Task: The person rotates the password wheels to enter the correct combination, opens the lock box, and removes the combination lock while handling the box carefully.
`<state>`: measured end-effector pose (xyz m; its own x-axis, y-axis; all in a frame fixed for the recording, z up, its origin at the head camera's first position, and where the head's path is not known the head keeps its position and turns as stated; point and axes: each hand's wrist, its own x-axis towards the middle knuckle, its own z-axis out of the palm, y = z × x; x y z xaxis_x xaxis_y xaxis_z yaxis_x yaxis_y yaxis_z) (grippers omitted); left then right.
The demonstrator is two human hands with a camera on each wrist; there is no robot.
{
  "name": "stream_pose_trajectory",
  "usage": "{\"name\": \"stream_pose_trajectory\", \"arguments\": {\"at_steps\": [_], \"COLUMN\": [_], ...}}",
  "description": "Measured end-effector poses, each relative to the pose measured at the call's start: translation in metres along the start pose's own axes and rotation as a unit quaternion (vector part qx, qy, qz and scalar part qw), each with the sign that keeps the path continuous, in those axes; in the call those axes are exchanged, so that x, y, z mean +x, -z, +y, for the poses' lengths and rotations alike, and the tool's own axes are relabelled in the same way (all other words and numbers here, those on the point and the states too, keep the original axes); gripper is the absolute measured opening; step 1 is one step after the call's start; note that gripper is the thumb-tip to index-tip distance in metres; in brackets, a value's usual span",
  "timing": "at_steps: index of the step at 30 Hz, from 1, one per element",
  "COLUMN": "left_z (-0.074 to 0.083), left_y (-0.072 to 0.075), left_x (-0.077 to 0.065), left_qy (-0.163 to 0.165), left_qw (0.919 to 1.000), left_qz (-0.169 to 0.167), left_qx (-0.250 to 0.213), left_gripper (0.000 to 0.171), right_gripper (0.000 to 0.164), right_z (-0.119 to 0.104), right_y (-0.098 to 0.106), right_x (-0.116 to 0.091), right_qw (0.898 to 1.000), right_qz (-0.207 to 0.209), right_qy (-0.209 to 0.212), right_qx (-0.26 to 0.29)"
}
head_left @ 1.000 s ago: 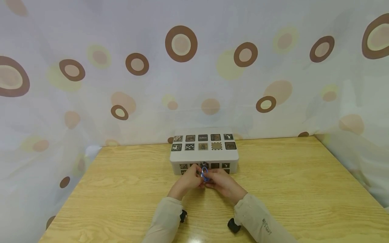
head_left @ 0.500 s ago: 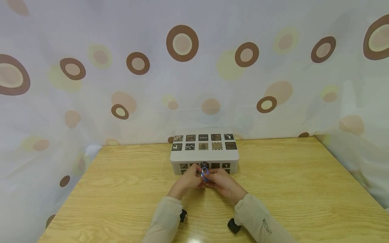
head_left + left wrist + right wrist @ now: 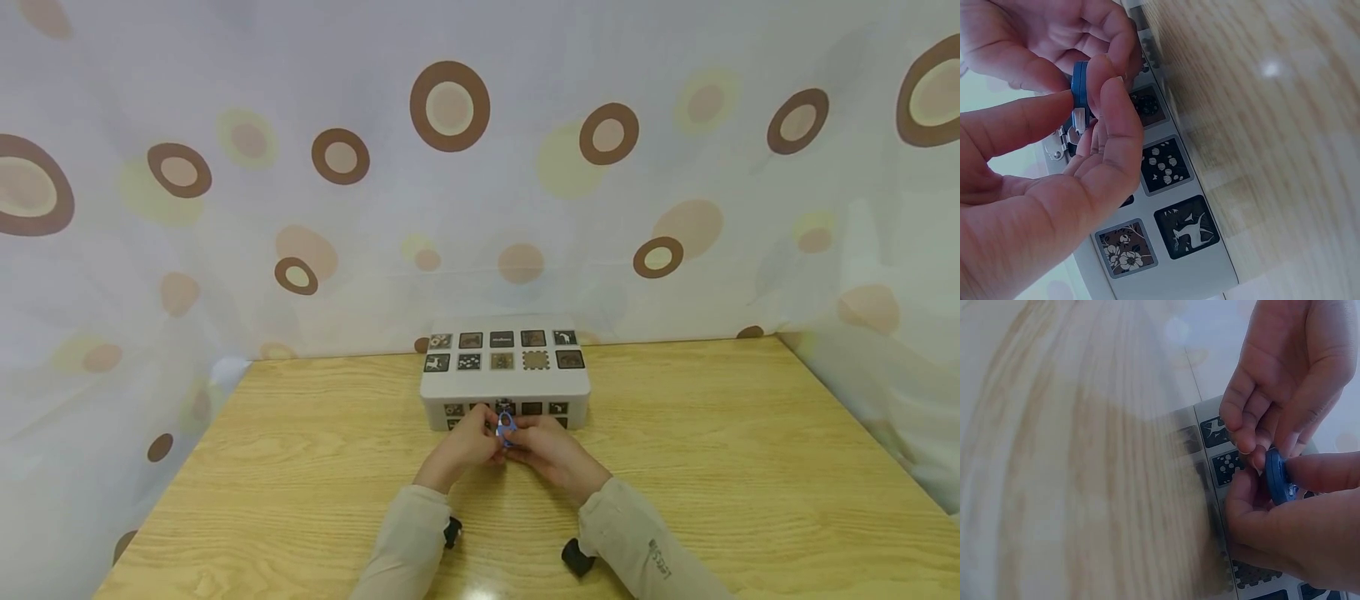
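A small blue padlock (image 3: pixel 506 427) with a loop-like top is at the metal clasp (image 3: pixel 504 405) on the front of a white box (image 3: pixel 502 383). From the left, my left hand (image 3: pixel 467 442) pinches it between thumb and fingers. My right hand (image 3: pixel 555 450) grips it from the other side, its thumb on the face. In the left wrist view the padlock (image 3: pixel 1080 87) shows edge-on with a silver piece at its lower end. The right wrist view shows the padlock (image 3: pixel 1277 476) between the right thumb and curled fingers, with the left fingertips close by.
The box, lid down, carries dark square pictures on top and front. It stands at the back of a wood-grain table (image 3: pixel 315 467), near a curtain (image 3: pixel 495 208) printed with circles. Black straps (image 3: pixel 577 557) hang below both sleeves.
Both hands stay in place at the clasp. The blue padlock has turned slightly between the fingers, and its face shows a little more toward the head camera.
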<state>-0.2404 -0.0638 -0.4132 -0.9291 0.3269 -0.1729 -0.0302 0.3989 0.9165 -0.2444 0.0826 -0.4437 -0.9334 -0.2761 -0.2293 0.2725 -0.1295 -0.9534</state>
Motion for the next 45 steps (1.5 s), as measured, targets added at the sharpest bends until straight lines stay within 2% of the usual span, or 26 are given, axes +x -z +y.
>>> {"name": "stream_pose_trajectory", "arguments": {"at_steps": [12,16,27,36,45], "left_z": [0.0028,0.0024,0.0019,0.0018,0.0023], "left_y": [0.0005,0.0006,-0.0001,-0.0003,-0.0003], "left_x": [-0.0008,0.0002,0.0012,0.0001,-0.0005], "left_qy": [0.005,0.014,0.013,0.009,0.008], "left_qw": [1.0000,0.9999,0.9999,0.9999,1.0000], "left_qz": [0.005,0.003,0.001,0.001,-0.001], "left_qx": [0.006,0.006,-0.006,-0.006,0.004], "left_gripper": [0.020,0.021,0.022,0.023,0.022], "right_gripper": [0.030,0.030,0.030,0.029,0.030], "right_z": [-0.0064,-0.0061,-0.0038,-0.0024,-0.0053], "right_y": [-0.0006,0.0004,0.0022,0.0015,0.0010], "right_x": [-0.0038,-0.0045,-0.0023,-0.0026,-0.0045], "right_qw": [0.999,0.999,1.000,1.000,0.999], "right_qz": [0.005,-0.005,-0.024,-0.009,-0.002], "right_qy": [-0.019,-0.023,-0.010,-0.011,-0.025], "right_qx": [0.036,0.028,0.002,0.008,0.042]}}
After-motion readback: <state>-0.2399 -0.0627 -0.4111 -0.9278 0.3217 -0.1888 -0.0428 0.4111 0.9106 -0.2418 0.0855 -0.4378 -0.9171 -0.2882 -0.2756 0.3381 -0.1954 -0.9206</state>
